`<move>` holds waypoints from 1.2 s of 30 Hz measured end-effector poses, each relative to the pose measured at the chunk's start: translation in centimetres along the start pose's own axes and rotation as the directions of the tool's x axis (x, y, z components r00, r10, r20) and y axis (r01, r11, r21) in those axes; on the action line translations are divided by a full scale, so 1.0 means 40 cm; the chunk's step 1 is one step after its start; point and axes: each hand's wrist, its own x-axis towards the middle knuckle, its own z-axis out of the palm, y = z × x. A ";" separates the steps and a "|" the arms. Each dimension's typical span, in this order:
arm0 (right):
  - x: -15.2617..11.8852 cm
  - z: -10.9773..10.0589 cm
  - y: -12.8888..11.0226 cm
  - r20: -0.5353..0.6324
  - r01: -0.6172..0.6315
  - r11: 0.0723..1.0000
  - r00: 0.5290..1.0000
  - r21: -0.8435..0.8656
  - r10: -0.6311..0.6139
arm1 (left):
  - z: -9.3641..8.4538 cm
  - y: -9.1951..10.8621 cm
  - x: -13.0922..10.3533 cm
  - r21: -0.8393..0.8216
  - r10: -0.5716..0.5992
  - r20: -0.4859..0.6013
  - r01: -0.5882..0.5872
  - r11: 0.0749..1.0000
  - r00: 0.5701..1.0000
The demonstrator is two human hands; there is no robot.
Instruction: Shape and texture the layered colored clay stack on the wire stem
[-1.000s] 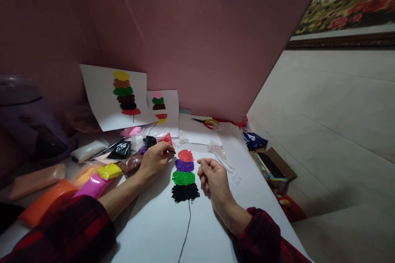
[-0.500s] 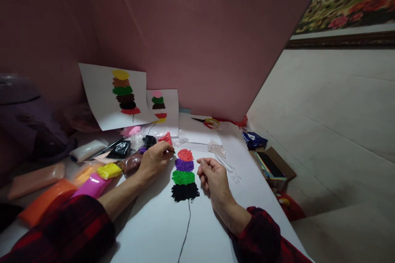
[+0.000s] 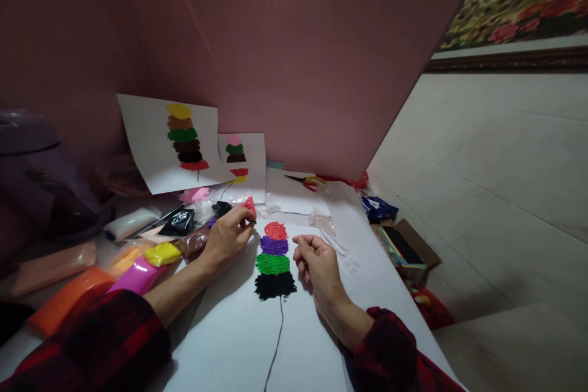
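Observation:
On a white sheet (image 3: 239, 343) lie four clay bands: red (image 3: 276, 231), purple (image 3: 274, 246), green (image 3: 272, 264) and black (image 3: 275, 286), with a thin dark line (image 3: 278, 343) running down below. My left hand (image 3: 231, 236) is left of the red band, thumb and forefinger pinched beside a lump of red clay (image 3: 248, 205); what they hold, if anything, is too small to name. Right of the purple band, my right hand (image 3: 319, 260) is closed, its thumb against the forefinger. Anything between those fingertips is too small to make out.
Bagged clay in orange (image 3: 71, 297), magenta (image 3: 136, 277) and yellow (image 3: 162, 254) lies at the left. Two sheets with similar pictures (image 3: 138, 135) lean at the back. Scissors (image 3: 307, 181) lie behind, a clear plastic fork (image 3: 344, 252) at the right. A cardboard box (image 3: 422, 245) stands lower right.
My left hand has shifted slightly left, away from the red band. The small dark green bit seen at its fingertips is now barely visible. My right hand has hardly moved.

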 end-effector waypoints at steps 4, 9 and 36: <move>-0.002 0.001 -0.001 0.009 -0.003 1.000 1.000 0.003 0.003 | -0.010 0.012 -0.010 0.101 0.052 0.071 -0.059 0.993 0.996; -0.001 0.001 -0.002 0.008 0.004 1.000 1.000 0.004 -0.004 | -0.014 0.031 -0.017 0.345 0.084 0.205 -0.152 0.926 0.975; 0.006 0.000 0.006 0.010 0.019 1.000 1.000 -0.007 -0.019 | 0.016 -0.009 -0.007 -0.226 0.013 0.023 -0.008 0.974 1.000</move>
